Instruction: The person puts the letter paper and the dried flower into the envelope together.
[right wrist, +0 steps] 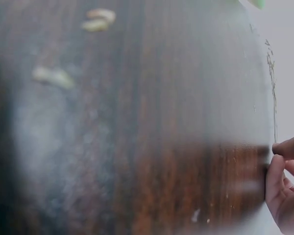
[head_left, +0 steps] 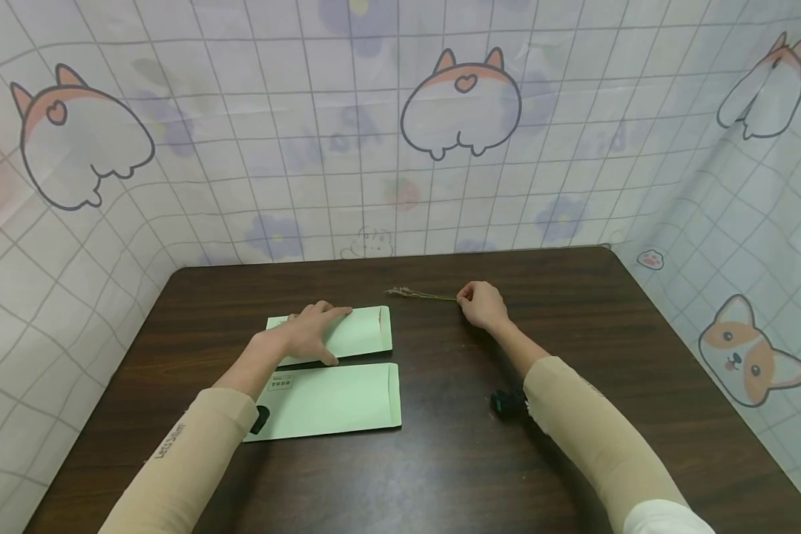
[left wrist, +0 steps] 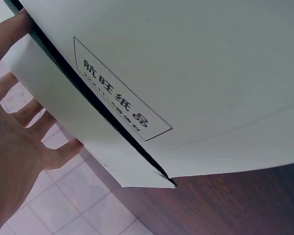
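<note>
Two pale green envelopes lie one behind the other at the left of the table. My left hand [head_left: 300,334] rests spread over the far envelope [head_left: 360,334], thumb at its near edge and the other fingers towards its far edge. The near envelope [head_left: 334,404] has a small printed label, large in the left wrist view [left wrist: 115,93], and lies partly under my left wrist. To the right, my right hand [head_left: 483,305] pinches the stem end of a thin dried sprig [head_left: 420,294] between thumb and fingertips. The sprig's seedy head points left, towards the far envelope.
The dark wooden table [head_left: 454,475] ends at a patterned cloth wall [head_left: 374,185] at the back and sides. A small black device [head_left: 507,403] sits at my right cuff. Blurred pale bits [right wrist: 54,77] show on the tabletop in the right wrist view.
</note>
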The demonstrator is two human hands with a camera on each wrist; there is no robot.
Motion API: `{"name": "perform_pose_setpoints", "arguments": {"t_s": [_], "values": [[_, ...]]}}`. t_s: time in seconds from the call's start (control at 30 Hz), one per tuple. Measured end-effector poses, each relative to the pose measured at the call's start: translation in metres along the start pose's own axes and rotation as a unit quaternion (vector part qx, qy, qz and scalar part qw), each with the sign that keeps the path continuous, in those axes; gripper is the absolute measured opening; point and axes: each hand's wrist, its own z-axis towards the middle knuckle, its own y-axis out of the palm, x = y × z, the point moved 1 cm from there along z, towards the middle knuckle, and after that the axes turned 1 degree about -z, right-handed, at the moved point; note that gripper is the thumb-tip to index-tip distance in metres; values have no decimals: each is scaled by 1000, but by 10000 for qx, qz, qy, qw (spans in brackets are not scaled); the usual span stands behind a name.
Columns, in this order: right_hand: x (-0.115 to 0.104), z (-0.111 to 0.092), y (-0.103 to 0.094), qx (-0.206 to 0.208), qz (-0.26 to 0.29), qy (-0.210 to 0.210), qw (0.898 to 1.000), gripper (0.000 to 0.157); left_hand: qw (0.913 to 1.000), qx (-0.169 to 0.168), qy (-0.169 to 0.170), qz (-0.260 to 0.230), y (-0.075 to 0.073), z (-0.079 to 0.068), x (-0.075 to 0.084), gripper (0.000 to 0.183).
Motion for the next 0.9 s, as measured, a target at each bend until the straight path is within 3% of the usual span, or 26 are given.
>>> {"name": "perform_pose_setpoints", "arguments": {"t_s": [0.9], "values": [[15,-17,-7,-273,409,-881,9949,15,10000,-13,-11,24,-1,0,1,101]]}}
